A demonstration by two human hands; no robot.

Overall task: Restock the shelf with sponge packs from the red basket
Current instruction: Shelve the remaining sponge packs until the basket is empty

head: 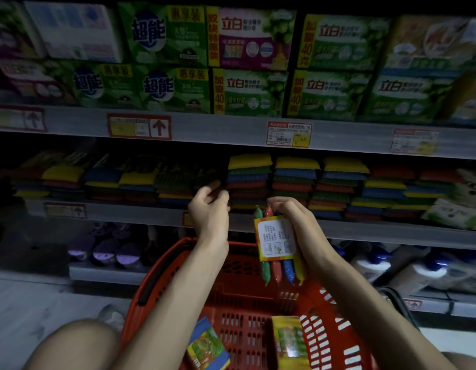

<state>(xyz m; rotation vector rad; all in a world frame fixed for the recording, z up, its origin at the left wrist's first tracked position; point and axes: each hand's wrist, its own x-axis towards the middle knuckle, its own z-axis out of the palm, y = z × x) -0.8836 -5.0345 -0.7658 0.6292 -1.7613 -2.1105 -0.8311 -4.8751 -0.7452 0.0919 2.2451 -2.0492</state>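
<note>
My right hand [293,217] grips a sponge pack [278,247] by its top end; the pack hangs upright above the red basket [247,297], showing a white label and green, red, blue and yellow sponges. My left hand [208,209] is raised at the middle shelf's edge [140,212], fingers loosely curled and holding nothing, just in front of the stacked sponge packs [248,177]. Two more sponge packs [207,345] [290,343] lie in the bottom of the basket.
Sponge stacks fill the middle shelf from left to right. Green soap boxes [247,92] line the shelf above, with price tags [289,133] on its rail. Purple items [106,252] and bottles [375,263] sit on the lower shelf. My knee [76,343] is at the lower left.
</note>
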